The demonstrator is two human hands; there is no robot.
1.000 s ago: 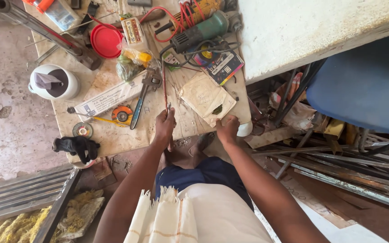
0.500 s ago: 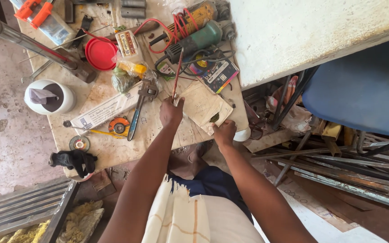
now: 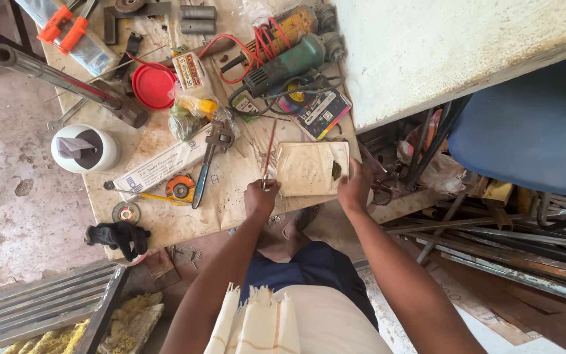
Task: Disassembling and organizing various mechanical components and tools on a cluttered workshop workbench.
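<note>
Two hands are working at the near edge of the cluttered workbench (image 3: 165,226), seen from the head camera looking straight down. The left hand (image 3: 261,198) is pinching a thin red pencil (image 3: 269,154) between closed fingers, holding its lower end while the rest is pointing away across the bench. The right hand (image 3: 354,187) is pressing down on the right edge of a worn, cream notebook (image 3: 310,168), fingers curled over its side, so it is lying flat near the bench's right corner. The pencil is sitting just beside the notebook's left edge, its tip well off the page. As far as I can judge, nothing is being marked yet: the book is being steadied and the pencil is gripped, with any writing left to do. A green grinder (image 3: 287,63) is lying farther back, and a wrench (image 3: 209,157) is lying left of the pencil.
</note>
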